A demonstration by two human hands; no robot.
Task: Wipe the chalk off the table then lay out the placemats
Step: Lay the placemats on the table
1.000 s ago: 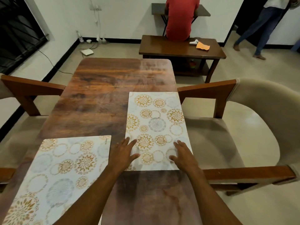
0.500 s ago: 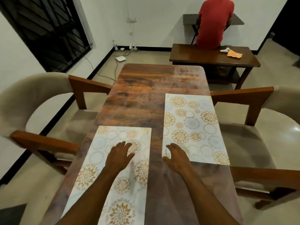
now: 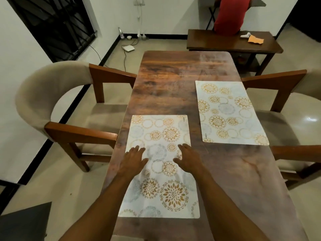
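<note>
Two white placemats with gold and blue floral circles lie flat on the long wooden table [image 3: 182, 70]. The near placemat [image 3: 161, 133] sits along the table's left side, straight in front of me. My left hand [image 3: 133, 160] rests flat on its left part with fingers straight. On the right part of the same mat lies my right hand [image 3: 188, 158], fingers spread and relaxed. The far placemat [image 3: 229, 113] lies untouched by the table's right edge. The tabletop's far end looks faintly hazy.
A padded wooden armchair [image 3: 57, 105] stands at the table's left, another armchair [image 3: 298, 105] at its right. Beyond the table is a low wooden bench [image 3: 225, 42] with an orange cloth [image 3: 255, 39]; a person in a red shirt [image 3: 229, 14] sits behind it. Cables cross the floor at far left.
My view swung left. Both hands left the right-hand placemat and moved onto the left one, the left hand first, then the right. The right mat stayed where it was.
</note>
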